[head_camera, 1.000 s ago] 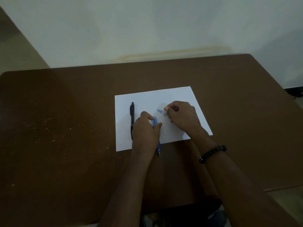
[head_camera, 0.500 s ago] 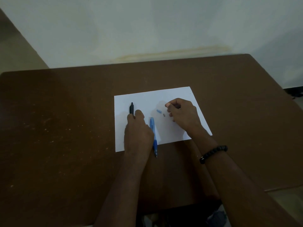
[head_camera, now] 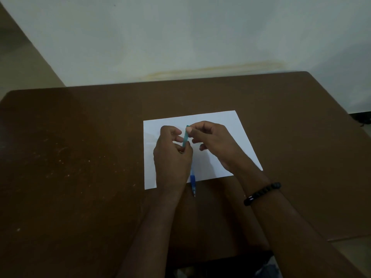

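We can read no text, brand or number anywhere. The white sheet [head_camera: 220, 125] looks blank where it shows, and the blue pen [head_camera: 193, 178] and the teal pen piece [head_camera: 185, 137] are too dim and small to show any marking.

Bare forearms; a black beaded bracelet [head_camera: 262, 193] circles the right wrist.

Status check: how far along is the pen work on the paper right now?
Looks done: one blue pen lies set down across the paper's near edge. In hand: the left hand grips the lower end of a slim teal piece, and the right hand pinches its top. Left, probably: finishing that piece and setting it down; nothing else shows past the hands.
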